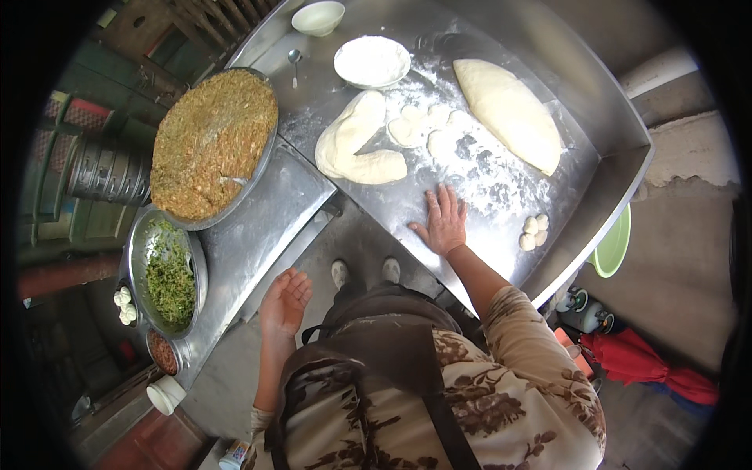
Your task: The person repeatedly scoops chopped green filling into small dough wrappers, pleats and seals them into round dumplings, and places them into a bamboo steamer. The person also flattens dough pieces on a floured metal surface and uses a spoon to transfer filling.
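My right hand (445, 221) lies palm down with fingers apart near the front edge of a floury steel table (405, 211). Several flattened dough rounds (409, 126) sit in scattered flour beyond its fingertips. To their left is a bent roll of dough (352, 150); a large, thick piece of dough (508, 114) rests on the right. A small cluster of dough balls (534, 231) is to the right of my right hand. My left hand (286, 299) hangs in the air in front of my body, palm up and holding nothing, its fingers slightly curled.
At the back are a bowl of flour (372, 61), a white bowl (318, 17) and a spoon (294, 66). The left counter (252, 217) bears a big basin of brown filling (214, 141), a basin of chopped greens (170, 282) and a small bowl of reddish paste (163, 352). Raised steel walls (625, 158) edge the table.
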Tool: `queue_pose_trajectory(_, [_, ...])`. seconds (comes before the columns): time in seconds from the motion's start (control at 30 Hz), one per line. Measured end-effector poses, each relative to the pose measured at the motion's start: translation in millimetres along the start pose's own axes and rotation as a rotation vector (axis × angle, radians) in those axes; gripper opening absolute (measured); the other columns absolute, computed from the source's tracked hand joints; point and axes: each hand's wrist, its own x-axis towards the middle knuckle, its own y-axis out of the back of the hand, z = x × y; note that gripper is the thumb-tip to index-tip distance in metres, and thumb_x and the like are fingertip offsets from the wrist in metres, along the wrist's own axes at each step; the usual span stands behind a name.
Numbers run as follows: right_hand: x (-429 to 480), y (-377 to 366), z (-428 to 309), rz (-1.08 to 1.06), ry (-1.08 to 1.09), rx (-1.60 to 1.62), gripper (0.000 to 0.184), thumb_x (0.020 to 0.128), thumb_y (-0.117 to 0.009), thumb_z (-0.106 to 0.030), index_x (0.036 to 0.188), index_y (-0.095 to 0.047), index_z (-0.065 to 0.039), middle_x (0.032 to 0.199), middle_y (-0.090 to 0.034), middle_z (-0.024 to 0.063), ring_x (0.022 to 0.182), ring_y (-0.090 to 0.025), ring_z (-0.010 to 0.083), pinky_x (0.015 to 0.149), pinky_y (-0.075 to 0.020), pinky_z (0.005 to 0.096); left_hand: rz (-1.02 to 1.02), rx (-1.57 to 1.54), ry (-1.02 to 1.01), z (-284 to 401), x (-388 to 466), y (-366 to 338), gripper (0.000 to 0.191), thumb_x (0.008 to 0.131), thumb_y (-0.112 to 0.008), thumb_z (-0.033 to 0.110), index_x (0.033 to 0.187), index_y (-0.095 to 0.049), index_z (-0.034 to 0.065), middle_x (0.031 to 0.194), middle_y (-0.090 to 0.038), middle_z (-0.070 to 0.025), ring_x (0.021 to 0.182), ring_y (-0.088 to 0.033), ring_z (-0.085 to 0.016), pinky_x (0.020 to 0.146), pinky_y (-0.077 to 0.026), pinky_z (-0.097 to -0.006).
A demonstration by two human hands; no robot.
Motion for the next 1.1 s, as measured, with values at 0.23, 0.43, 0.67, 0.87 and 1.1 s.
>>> queue_pose_trajectory(0.23, [-5,13,52,0.08,-0.283,0.492,0.021,0.084,-0.059,-0.017,0.101,-0.063,-0.005,0.114,-0.058,0.0184,0.102,-0.053,0.0345,0.09,-0.0434,0.0402,-0.006,-0.004,-0.05,-4,3,0,0.023,0.09,-0.058,0.021,0.107,-0.058,0.006,0.097,-0.066,-0.0097,0.088,-0.064,-0.023,0.077,-0.052,-0.0346])
queue_pose_trajectory(0.43, [-4,-8,60,-0.087,-0.388,0.493,0.029,0.067,-0.069,-0.016,0.093,-0.065,-0.004,0.091,-0.066,0.0165,0.082,-0.063,0.0313,0.076,-0.0498,0.0393,-0.002,-0.078,-0.031,-15,-6,12,0.022,0.09,-0.057,0.02,0.107,-0.059,0.006,0.099,-0.067,-0.0102,0.09,-0.065,-0.024,0.078,-0.053,-0.0342])
queue_pose_trajectory(0.67, [-2,24,43,-0.087,-0.191,0.161,0.022,0.077,-0.065,-0.02,0.091,-0.058,-0.004,0.079,-0.065,0.0189,0.079,-0.063,0.0389,0.07,-0.0493,0.0464,0.024,-0.19,-0.118,3,-29,44,0.022,0.089,-0.059,0.016,0.106,-0.058,0.0035,0.098,-0.067,-0.0129,0.088,-0.066,-0.024,0.076,-0.053,-0.035])
queue_pose_trajectory(0.87, [25,101,-119,0.037,0.206,0.32,0.011,0.081,-0.064,-0.004,0.088,-0.055,-0.005,0.075,-0.062,0.013,0.068,-0.062,0.0263,0.061,-0.0484,0.035,0.025,-0.099,-0.195,44,-37,83,0.029,0.088,-0.062,0.018,0.112,-0.057,0.0012,0.104,-0.066,-0.0151,0.096,-0.064,-0.026,0.085,-0.051,-0.0375])
queue_pose_trajectory(1.1, [8,113,-422,-0.517,0.358,1.273,0.013,0.084,-0.066,0.0,0.088,-0.054,-0.006,0.079,-0.057,-0.002,0.071,-0.054,0.0057,0.064,-0.0443,0.021,-0.675,-0.29,-0.603,153,-55,102,0.069,0.086,-0.067,0.033,0.138,-0.036,-0.0017,0.133,-0.05,-0.014,0.121,-0.049,-0.025,0.102,-0.04,-0.0383])
